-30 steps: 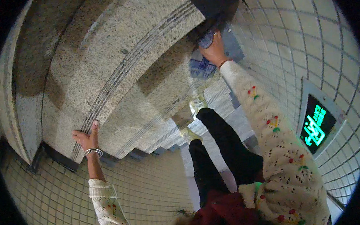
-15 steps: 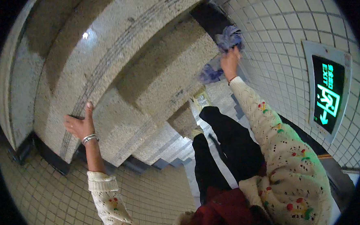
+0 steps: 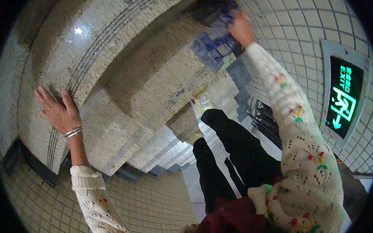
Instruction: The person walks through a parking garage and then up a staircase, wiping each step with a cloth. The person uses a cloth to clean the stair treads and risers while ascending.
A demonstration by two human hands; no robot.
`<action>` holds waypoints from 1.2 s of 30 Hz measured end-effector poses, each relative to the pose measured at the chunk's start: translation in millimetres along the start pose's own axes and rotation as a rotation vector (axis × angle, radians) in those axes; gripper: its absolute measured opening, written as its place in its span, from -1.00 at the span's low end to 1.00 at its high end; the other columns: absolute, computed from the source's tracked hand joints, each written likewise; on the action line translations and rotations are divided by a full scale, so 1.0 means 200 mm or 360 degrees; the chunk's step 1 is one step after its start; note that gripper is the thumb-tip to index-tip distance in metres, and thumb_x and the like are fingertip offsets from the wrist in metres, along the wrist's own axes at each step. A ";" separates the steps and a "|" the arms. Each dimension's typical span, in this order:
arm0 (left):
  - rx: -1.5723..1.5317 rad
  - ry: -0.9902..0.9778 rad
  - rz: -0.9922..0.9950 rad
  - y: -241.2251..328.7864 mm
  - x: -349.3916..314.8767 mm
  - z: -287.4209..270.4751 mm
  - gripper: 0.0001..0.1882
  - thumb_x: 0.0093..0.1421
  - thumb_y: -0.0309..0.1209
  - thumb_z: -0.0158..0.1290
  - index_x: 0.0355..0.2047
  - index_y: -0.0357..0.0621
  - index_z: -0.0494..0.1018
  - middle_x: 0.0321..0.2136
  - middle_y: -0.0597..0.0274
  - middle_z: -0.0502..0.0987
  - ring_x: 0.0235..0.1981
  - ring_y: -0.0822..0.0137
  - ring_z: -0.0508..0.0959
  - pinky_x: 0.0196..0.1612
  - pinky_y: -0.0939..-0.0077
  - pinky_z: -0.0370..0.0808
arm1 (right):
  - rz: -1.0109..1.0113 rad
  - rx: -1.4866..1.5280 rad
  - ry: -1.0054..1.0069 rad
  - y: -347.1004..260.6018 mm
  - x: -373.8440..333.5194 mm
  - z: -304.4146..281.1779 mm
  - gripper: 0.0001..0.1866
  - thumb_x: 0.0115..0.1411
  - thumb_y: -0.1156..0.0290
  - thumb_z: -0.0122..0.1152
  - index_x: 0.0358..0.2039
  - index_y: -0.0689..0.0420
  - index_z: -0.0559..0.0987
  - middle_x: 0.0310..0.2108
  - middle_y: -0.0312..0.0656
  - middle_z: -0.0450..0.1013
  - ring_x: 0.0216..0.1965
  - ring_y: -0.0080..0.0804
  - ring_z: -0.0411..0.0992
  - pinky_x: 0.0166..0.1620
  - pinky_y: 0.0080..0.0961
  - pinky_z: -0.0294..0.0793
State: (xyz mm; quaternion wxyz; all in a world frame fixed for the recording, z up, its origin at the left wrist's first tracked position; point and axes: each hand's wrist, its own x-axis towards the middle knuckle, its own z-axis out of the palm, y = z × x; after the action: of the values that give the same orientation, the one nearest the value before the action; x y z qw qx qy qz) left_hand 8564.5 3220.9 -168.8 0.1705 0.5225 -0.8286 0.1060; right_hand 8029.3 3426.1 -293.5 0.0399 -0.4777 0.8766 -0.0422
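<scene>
My left hand [image 3: 58, 109] lies flat on an upper stone stair step [image 3: 115, 46], fingers stretched out beside the dark grooved lines near its edge. A silver bracelet circles that wrist. At the right end of the stairs, my right hand [image 3: 242, 28] is closed on a bluish-purple cloth [image 3: 214, 48]. Part of the cloth spreads over the speckled step below, and part reaches the dark skirting [image 3: 210, 7] by the tiled wall. Motion blurs the cloth's upper part, and my palm hides some of it.
Lower steps [image 3: 154, 152] descend toward me, where my feet stand. Tiled walls [image 3: 289, 18] bound both sides. A framed green-lit exit sign [image 3: 345, 95] is mounted on the right wall. Dark stepped skirting [image 3: 239, 78] runs down that side.
My right hand has moved forward along the right wall with the cloth, which now spreads wider over the step. My left hand has shifted left and now lies flatter.
</scene>
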 end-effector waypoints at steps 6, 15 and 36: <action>-0.0126 -0.0110 0.0034 0.03 0.00 -0.04 -0.33 0.31 -0.06 -0.17 0.31 -0.16 0.05 0.32 -0.03 0.08 0.34 -0.01 0.07 0.29 -0.08 -0.07 | 0.0073 0.0638 0.0463 0.06 -0.16 -0.15 -0.30 -0.05 0.35 0.24 0.19 0.00 0.35 0.12 0.07 0.25 0.14 0.05 0.25 0.15 -0.25 0.30; -0.0231 -0.0088 0.0097 0.04 0.02 -0.05 -0.38 0.32 -0.09 -0.19 0.25 -0.26 0.15 0.28 -0.09 0.14 0.30 -0.04 0.13 0.30 0.06 -0.02 | -0.0343 -0.0052 0.0283 -0.18 0.15 0.02 -0.39 -0.01 0.16 0.29 0.09 0.01 0.45 0.24 0.05 0.15 0.20 0.15 0.16 0.07 -0.16 0.40; -0.0133 0.0415 -0.0009 0.02 -0.01 -0.01 -0.31 0.23 0.01 -0.09 0.26 -0.13 0.15 0.28 0.06 0.19 0.29 0.07 0.17 0.25 -0.12 0.02 | -0.0527 0.0715 0.0265 -0.95 -0.73 0.17 -0.46 -0.18 0.45 0.29 -0.06 0.01 0.54 0.09 -0.03 0.32 0.03 0.01 0.29 0.06 -0.14 0.29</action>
State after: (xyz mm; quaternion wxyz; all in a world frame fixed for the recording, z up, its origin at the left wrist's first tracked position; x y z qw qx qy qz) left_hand 8562.8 3225.3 -167.8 0.2986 0.4990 -0.8017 0.1380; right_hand 8270.3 3445.9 -301.0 0.0651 -0.5883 0.7558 -0.2802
